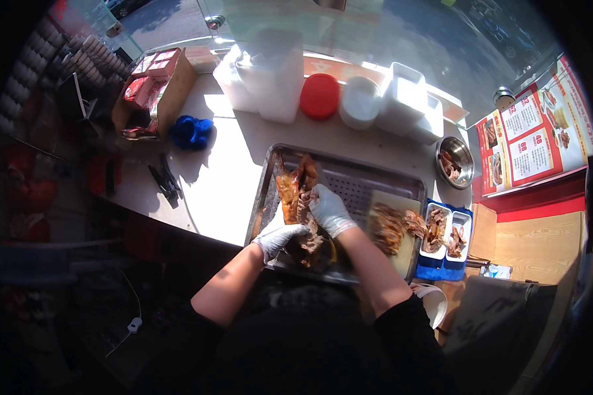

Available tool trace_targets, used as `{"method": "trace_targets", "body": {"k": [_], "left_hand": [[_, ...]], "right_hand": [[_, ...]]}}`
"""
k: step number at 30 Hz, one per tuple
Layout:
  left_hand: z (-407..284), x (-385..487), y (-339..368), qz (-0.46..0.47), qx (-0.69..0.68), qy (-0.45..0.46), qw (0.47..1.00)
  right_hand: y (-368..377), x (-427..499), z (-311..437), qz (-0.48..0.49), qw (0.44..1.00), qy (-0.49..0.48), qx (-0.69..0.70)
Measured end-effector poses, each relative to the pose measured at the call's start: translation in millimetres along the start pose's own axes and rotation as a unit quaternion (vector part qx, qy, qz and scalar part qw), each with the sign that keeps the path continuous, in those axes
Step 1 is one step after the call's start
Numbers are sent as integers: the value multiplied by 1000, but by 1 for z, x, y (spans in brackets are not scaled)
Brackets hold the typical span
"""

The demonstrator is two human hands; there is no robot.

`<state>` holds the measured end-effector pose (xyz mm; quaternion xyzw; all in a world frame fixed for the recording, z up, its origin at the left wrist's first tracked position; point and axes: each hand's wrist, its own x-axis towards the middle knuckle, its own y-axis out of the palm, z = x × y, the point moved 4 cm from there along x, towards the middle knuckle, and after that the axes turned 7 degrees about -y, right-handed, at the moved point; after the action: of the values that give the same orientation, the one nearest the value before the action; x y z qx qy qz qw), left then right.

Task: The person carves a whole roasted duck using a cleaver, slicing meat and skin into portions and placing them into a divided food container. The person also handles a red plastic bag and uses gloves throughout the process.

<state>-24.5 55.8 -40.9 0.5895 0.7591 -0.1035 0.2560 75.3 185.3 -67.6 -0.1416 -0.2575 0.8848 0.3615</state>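
A roast bird carcass (290,195), probably duck, with browned, glossy skin and partly stripped meat, is over the left side of a perforated metal tray (348,182). Clear-gloved, my left hand (276,240) grips its lower left side. My right hand (330,210), gloved too, pinches the torn meat on the carcass's right side; its fingertips are partly hidden. Sliced roast meat (389,227) lies on a pale cutting board (404,264) at the tray's right end. Two white containers of meat pieces, the left container (435,253) and the right container (457,257), stand just beyond the tray.
A steel bowl with meat (452,163) stands at the right. White plastic containers (281,84) and a red-lidded tub (319,97) line the glass. Leftward are a cardboard box of packets (178,89), a blue cloth (191,132) and a black tool (165,180). A menu board (533,133) bears writing.
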Motion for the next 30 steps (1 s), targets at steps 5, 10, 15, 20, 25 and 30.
{"method": "trace_targets", "body": {"k": [5,10,15,20,25,30], "left_hand": [[2,-1,0,3,-26,-18,1000],[3,0,-2,0,-10,-22,1000],[3,-1,-2,3,-25,-21,999],[5,0,-2,8,-53,-11,999],[15,4,-4,17,-87,-63,994],[18,7,-6,12,-53,-30,998]], "right_hand": [[2,2,-13,10,994,57,92],[-5,-6,-19,44,933,185,304],[-45,8,-9,-17,946,123,300],[-32,-4,21,76,997,-21,5],[-6,-13,38,-16,997,-74,32],[3,-4,29,-19,990,-129,-61]]}}
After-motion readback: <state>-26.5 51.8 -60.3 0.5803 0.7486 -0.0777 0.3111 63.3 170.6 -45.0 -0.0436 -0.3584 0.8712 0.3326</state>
